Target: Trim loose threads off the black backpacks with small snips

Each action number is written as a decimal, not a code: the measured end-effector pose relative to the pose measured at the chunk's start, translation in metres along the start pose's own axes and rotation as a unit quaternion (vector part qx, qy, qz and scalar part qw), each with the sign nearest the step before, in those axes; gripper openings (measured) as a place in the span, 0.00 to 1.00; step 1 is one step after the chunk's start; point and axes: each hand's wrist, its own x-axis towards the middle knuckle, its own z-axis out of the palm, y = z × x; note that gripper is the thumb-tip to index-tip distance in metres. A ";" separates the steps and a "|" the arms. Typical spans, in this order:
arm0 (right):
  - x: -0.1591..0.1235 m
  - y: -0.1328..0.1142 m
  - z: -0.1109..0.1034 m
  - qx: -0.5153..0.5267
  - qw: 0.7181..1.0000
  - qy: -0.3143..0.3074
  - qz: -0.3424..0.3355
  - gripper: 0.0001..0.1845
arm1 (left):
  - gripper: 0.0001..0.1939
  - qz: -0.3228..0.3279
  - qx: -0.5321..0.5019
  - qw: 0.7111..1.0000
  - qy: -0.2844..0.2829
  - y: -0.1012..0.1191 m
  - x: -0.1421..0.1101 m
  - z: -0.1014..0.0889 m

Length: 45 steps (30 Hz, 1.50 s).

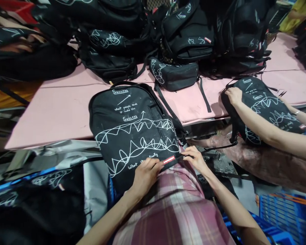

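A black backpack point(132, 136) with white printed writing and scribbled lines lies front side up, its upper part on the pink table and its lower end at my lap. My left hand point(146, 173) grips the lower edge, fingers bent over the fabric beside a small red and white label point(168, 160). At the lower right corner of the bag, my right hand point(196, 159) is closed in a pinch. Something thin and dark shows at its fingertips, too small to name. A black strap point(172, 114) runs along the bag's right side.
More black bags point(188, 41) are piled along the back of the pink table point(53, 105). On the right, another person's hands point(234, 95) handle a similar backpack point(267, 112). A blue crate point(285, 211) stands low right; a dark printed bag point(40, 207) lies low left.
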 end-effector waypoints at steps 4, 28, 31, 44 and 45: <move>0.005 0.000 0.005 0.006 1.000 -0.017 -0.021 0.11 | 0.12 -0.011 -0.049 0.998 -0.025 -0.001 0.001 0.002; 0.002 -0.003 -0.001 -0.027 0.999 -0.013 -0.039 0.10 | 0.13 -0.063 -0.119 0.990 0.037 0.003 0.002 0.001; -0.001 -0.005 -0.004 -0.041 0.999 0.002 -0.012 0.11 | 0.12 -0.049 -0.088 0.993 0.058 0.006 0.011 -0.001; -0.011 -0.004 -0.004 -0.045 0.998 0.036 0.020 0.11 | 0.10 0.098 0.035 0.994 -0.029 0.015 0.051 0.014; -0.012 -0.004 -0.004 -0.044 0.998 0.038 0.021 0.11 | 0.10 0.094 0.040 0.994 -0.038 0.015 0.052 0.017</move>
